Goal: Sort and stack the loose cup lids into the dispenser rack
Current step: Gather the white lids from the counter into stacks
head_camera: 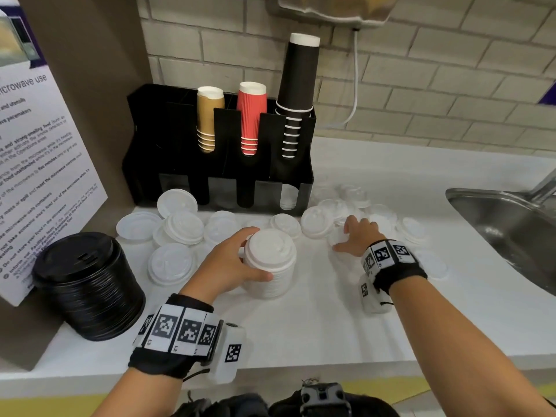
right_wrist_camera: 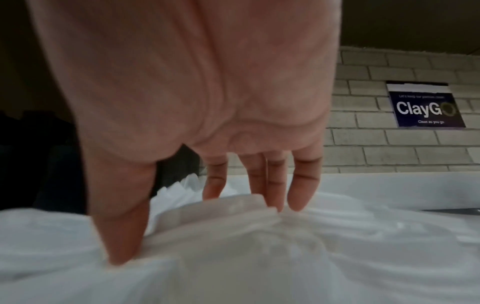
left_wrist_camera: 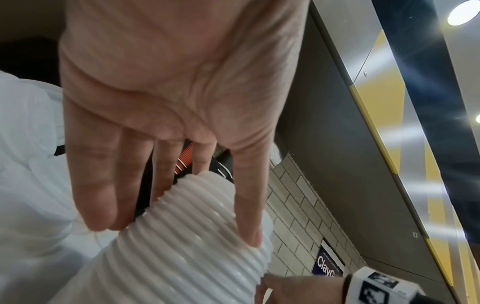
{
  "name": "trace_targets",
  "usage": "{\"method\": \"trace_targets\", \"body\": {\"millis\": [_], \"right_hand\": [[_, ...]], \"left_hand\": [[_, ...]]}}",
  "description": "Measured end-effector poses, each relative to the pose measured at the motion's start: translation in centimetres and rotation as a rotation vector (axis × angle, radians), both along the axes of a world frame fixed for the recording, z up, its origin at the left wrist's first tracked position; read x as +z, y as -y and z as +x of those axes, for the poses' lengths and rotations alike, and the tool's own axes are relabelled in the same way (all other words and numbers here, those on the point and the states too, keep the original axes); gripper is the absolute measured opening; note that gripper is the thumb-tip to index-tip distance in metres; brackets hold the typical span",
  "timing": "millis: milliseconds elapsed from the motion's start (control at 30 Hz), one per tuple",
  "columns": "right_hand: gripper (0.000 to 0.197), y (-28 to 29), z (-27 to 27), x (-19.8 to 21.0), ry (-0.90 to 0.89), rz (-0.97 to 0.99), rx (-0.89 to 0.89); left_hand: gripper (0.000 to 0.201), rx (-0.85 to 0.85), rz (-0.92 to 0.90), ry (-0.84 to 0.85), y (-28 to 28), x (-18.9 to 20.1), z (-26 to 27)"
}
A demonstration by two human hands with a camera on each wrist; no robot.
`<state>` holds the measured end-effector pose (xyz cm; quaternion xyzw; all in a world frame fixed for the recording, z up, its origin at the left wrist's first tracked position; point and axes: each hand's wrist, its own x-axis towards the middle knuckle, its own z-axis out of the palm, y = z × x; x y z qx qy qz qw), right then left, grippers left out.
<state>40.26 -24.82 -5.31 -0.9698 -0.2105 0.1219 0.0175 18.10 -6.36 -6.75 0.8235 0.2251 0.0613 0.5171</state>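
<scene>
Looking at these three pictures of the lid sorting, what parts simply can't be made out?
- Head view: the clear lids by the right hand wash out against the white counter; no count possible.
- Head view: the sink is cut off by the right edge.
- Right wrist view: blur hides what the fingers touch.
- Left wrist view: the left hand hides the top of the white lid stack.

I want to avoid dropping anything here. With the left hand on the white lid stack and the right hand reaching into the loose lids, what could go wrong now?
1. The white lid stack is tall, and the left hand grips it only from the side; it might tip or split.
2. The right hand reaches among overlapping clear lids, so it may lift several at once or push some toward the sink.
</scene>
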Motion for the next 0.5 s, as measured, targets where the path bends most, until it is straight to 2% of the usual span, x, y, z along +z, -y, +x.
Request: {"method": "trace_targets", "body": {"millis": [100,200,267,367,433,500], "right_hand": [[0.063,0.2,-0.1,0.7,-0.129,0.140,0.074],[0.072,0.5,-0.4,1.5,-0.293,0.290,0.114],[0.073,0.6,-0.1,1.7,-0.224,0.237,0.084],[0.077,1.1,0.7,1.2,-0.080,-0.025,0.028],[0.086,1.3,0.9,0.6,-0.105,-0.110,0.018],[0.089,1.6,1.0,0.0,-0.137,-0.108,0.023]], "left_hand": [[0.083,-0.005,0.003,0.001,-0.1,-0.1,0.0],[0.079,-0.008,0.001,0.000,-0.2,-0.2,0.0],[0.077,-0.005,0.003,0.002,-0.3,-0.2,0.0],[0.078,-0.004,0.001,-0.006,-0.3,-0.2,0.0],[0.077,-0.006,0.002,-0.009,-0.3,-0.2,0.0],[0.075,-0.007,0.001,-0.007,-0.3,-0.1,0.0]]}}
